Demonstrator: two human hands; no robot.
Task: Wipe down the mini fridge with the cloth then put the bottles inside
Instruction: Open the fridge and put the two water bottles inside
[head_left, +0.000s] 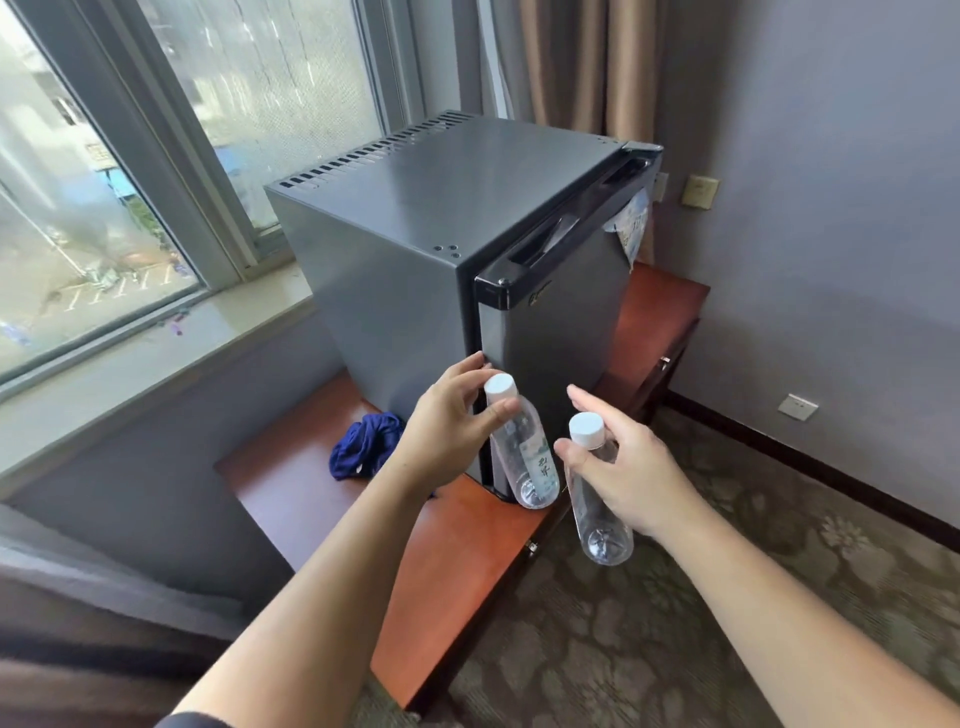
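A dark grey mini fridge (415, 228) stands on a reddish wooden table (452, 561), its door (556, 322) shut. My left hand (441, 431) grips a clear water bottle with a white cap (524, 457) near its neck, in front of the door's lower left edge. My right hand (623, 467) holds a second clear bottle (597, 519) by its upper part, its index finger stretched out toward the door. A crumpled blue cloth (363, 447) lies on the table, left of my left hand and beside the fridge.
A window and a pale sill (156, 353) run along the left. A brown curtain (587, 57) hangs behind the fridge. The grey wall on the right carries sockets (797, 407). Patterned carpet (675, 623) covers the floor below the table's edge.
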